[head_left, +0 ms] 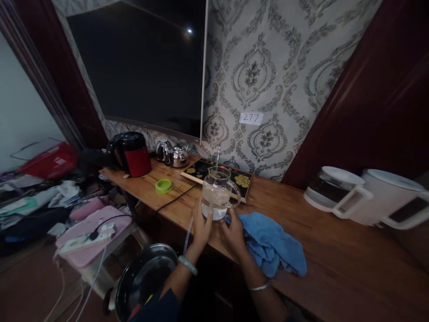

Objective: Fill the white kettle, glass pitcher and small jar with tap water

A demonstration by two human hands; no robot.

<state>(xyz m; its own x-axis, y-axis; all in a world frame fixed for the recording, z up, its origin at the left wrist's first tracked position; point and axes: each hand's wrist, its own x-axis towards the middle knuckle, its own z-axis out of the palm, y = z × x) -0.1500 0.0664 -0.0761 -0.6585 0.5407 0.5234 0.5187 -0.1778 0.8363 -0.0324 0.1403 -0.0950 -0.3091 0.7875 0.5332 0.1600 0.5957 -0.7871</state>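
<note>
A clear glass pitcher (216,199) with water in it stands upright between my hands, its curved handle pointing right. My left hand (201,226) is closed around its lower left side, with the thumb on the front. My right hand (233,230) cups the lower right of the base, below the handle; some of its fingers are hidden behind. Directly behind the pitcher lies the black tea stove panel (243,180) with gold flowers and small lit marks. A crumpled blue cloth (273,241) lies just right of my right hand.
On the wooden table (335,250) are a green ring-shaped lid (164,186), two shiny teapots (179,155), a red-black kettle (137,156) and white-handled jugs (385,197). Below left are a dark pot (147,273) and a pink stool (90,250) with a power strip. A thin tube hangs near my left wrist.
</note>
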